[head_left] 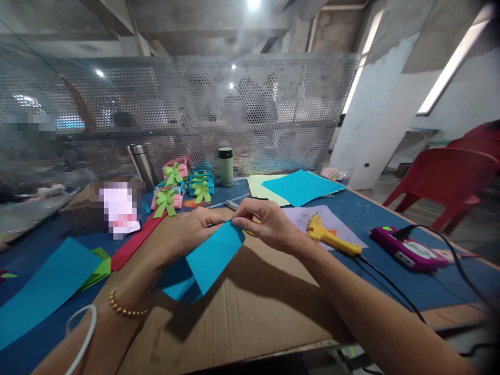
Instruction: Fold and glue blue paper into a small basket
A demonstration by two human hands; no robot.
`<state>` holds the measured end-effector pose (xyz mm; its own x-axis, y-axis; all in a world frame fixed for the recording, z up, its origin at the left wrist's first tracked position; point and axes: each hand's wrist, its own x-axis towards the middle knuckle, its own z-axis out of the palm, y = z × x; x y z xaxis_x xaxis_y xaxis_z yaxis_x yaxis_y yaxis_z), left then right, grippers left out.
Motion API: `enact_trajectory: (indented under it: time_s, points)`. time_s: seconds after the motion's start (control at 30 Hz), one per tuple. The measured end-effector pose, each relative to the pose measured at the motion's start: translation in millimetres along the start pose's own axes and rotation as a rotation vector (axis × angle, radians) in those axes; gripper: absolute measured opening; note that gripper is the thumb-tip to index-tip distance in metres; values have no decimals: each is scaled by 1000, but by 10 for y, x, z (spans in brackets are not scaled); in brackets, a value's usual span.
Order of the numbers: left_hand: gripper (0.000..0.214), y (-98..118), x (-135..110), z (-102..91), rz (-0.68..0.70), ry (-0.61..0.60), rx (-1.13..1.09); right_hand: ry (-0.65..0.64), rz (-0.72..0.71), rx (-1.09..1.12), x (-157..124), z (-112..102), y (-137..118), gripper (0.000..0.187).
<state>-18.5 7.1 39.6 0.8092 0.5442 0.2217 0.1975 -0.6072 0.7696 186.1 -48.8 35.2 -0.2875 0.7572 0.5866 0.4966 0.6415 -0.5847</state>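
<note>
On head cam I have the bright blue folded paper sheet (221, 255) hanging below both hands over the flat brown cardboard (250, 333), long axis upper right to lower left. Right hand (267, 221) is nearer its top corner, fingers pinched shut on it; left hand (191, 229) looks closed on the upper edge (sheet hides some left fingers). Can't make out the shadowed inner fold; left forearm crowds the lower end.
</note>
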Motion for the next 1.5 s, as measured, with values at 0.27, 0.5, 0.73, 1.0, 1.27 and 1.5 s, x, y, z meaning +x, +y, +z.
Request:
enact_trajectory:
  time_s: [0.27,0.5,0.73,1.0,1.27,1.5]
  points:
    - [29,-228,35,-76,89,151,-168,-67,122,189,32,-95,48,33]
    - [24,-235,25,-124,113,242,-167,-123,261,414,14,-75,41,41]
    - [26,-232,32,-135,169,224,-44,-103,292,472,1,-31,0,34]
    - [30,-262,43,-155,172,246,-7,-117,221,284,18,-86,3,34]
    - [29,-198,35,-146,194,245,29,-100,240,313,15,-43,38,35]
    - [34,-264,29,-141,153,231,-1,-140,183,131,14,-83,63,35]
